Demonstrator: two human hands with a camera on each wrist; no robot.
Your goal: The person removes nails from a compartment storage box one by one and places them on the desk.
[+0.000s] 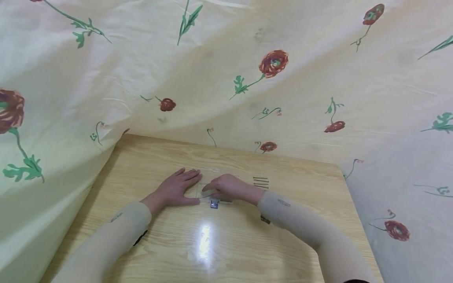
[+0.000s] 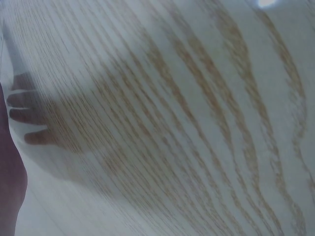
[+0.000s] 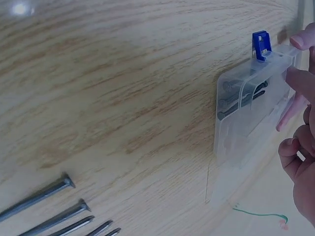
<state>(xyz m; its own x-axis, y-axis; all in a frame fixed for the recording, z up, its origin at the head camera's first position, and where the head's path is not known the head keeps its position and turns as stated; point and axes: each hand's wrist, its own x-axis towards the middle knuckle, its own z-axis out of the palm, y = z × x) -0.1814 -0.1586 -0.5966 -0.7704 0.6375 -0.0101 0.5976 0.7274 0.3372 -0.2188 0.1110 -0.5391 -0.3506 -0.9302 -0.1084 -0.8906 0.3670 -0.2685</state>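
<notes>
Clear box (image 3: 236, 142), thin, glossy, round-cornered plastic, lies on counter (image 1: 159, 243) between hands; dark metal nails (image 3: 242, 104) show inside, blue latch (image 3: 262, 45) juts toward six o'clock, apparently unfastened. Left hand (image 1: 178, 188) flat at box's nine o'clock, fingers spread, thumb apart, likely bracing box against sliding. Right hand (image 1: 226, 186) bent over box from three o'clock; cannot tell whether fingers pinch anything. Loose nails (image 1: 260, 181), slim, at three o'clock, parallel, presumably for easy reach. Counter pale, wood-grained; flowered cloth (image 1: 212, 74) hangs at twelve o'clock

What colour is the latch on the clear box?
The latch is blue; it shows best in the right wrist view.
</notes>
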